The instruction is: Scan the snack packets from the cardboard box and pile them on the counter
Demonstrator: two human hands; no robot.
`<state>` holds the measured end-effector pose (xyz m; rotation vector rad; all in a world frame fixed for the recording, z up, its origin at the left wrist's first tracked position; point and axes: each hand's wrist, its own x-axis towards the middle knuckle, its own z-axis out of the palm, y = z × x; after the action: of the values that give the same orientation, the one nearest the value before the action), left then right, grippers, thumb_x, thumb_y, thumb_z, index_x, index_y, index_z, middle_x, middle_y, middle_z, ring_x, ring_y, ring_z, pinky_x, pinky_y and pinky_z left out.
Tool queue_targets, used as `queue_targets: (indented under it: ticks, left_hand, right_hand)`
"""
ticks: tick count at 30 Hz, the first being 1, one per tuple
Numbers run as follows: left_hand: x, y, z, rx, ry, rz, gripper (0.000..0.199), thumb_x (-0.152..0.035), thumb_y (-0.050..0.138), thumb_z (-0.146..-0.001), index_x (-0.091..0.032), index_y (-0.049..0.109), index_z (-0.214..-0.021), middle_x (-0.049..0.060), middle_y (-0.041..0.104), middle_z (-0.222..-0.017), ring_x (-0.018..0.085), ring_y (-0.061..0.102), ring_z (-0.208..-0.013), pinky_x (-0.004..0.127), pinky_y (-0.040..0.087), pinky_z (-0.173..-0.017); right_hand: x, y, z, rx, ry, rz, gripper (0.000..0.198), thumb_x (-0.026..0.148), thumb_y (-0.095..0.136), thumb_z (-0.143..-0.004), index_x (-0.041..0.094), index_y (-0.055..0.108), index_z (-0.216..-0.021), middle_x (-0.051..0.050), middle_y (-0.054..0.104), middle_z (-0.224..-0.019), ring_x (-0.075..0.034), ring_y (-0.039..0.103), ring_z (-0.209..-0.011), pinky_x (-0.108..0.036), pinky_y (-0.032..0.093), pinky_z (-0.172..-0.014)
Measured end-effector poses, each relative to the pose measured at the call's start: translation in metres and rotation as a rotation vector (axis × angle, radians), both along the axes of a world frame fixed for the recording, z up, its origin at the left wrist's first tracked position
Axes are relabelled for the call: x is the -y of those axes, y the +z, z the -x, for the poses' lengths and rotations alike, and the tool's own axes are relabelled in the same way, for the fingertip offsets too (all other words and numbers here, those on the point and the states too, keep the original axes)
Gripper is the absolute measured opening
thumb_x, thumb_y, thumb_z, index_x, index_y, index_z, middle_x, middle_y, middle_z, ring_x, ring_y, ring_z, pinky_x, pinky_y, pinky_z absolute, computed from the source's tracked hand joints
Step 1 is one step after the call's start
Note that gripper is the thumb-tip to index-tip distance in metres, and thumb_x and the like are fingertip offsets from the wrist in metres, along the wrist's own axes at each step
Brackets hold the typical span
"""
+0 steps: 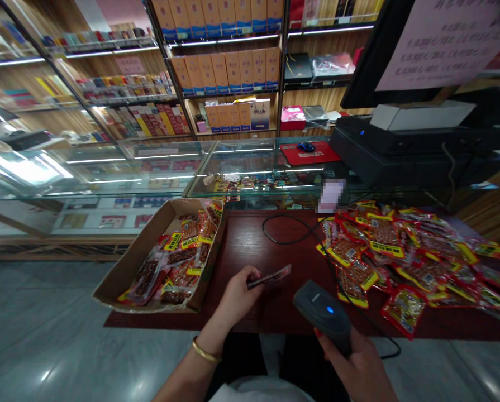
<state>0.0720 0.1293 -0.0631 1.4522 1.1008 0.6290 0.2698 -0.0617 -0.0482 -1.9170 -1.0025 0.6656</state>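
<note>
My left hand pinches one end of a flat snack packet, held just above the dark red desk. In my right hand is a dark barcode scanner with a blue light lit on top; its head tilts up and left, near the packet. To the left lies an open cardboard box partly filled with similar packets. On the right a big loose heap of red and yellow snack packets spreads over the desk. Print on the held packet is too small to read.
A black cable loops over the desk. Behind stands a glass display counter with a red mouse pad and mouse. At right are a monitor and a black register unit. Shelves with boxes line the back.
</note>
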Motion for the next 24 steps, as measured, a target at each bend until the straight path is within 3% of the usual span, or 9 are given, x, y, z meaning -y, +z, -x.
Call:
queue_targets:
  ticks: [4, 10, 14, 20, 24]
  left_hand:
    - [-0.010, 0.005, 0.002, 0.196, 0.041, 0.248, 0.027, -0.030, 0.076, -0.079, -0.018, 0.070, -0.102, 0.008, 0.076, -0.100, 0.024, 0.072, -0.096, 0.031, 0.057, -0.078]
    - [-0.017, 0.009, 0.006, 0.397, 0.110, 0.481, 0.044, -0.020, 0.068, -0.083, -0.013, 0.070, -0.126, 0.017, 0.073, -0.129, 0.028, 0.075, -0.106, 0.037, 0.061, -0.087]
    - [-0.017, 0.007, 0.005, 0.478, 0.129, 0.566, 0.042, -0.020, 0.061, -0.089, -0.008, 0.069, -0.129, 0.021, 0.074, -0.126, 0.029, 0.077, -0.101, 0.039, 0.061, -0.087]
    - [-0.015, -0.002, 0.001, 0.557, 0.182, 0.601, 0.046, -0.017, 0.058, -0.093, -0.010, 0.061, -0.138, 0.021, 0.073, -0.130, 0.029, 0.076, -0.104, 0.041, 0.059, -0.092]
    - [-0.014, -0.009, -0.003, 0.595, 0.179, 0.621, 0.048, -0.021, 0.058, -0.094, -0.008, 0.058, -0.141, 0.024, 0.067, -0.138, 0.034, 0.072, -0.113, 0.049, 0.055, -0.100]
  right_hand:
    - [0.002, -0.002, 0.000, 0.023, 0.030, 0.025, 0.031, 0.050, 0.064, -0.083, 0.023, 0.076, -0.089, -0.006, 0.078, -0.078, -0.027, 0.073, -0.078, -0.035, 0.057, -0.082]
    - [-0.001, -0.003, 0.000, 0.019, 0.092, 0.012, 0.030, 0.051, 0.064, -0.084, 0.024, 0.076, -0.084, -0.003, 0.072, -0.062, -0.026, 0.072, -0.068, -0.033, 0.058, -0.077]
    - [-0.007, -0.002, -0.002, 0.047, 0.179, 0.025, 0.031, 0.052, 0.064, -0.087, 0.024, 0.078, -0.088, -0.004, 0.075, -0.065, -0.026, 0.074, -0.069, -0.033, 0.059, -0.074]
    - [-0.012, -0.001, 0.000, 0.043, 0.300, 0.066, 0.041, 0.050, 0.059, -0.090, 0.022, 0.076, -0.114, -0.010, 0.080, -0.108, -0.029, 0.076, -0.100, -0.035, 0.059, -0.088]
    - [-0.010, -0.001, 0.003, 0.061, 0.303, 0.098, 0.041, 0.051, 0.059, -0.089, 0.021, 0.077, -0.110, -0.011, 0.081, -0.095, -0.030, 0.077, -0.092, -0.034, 0.061, -0.079]
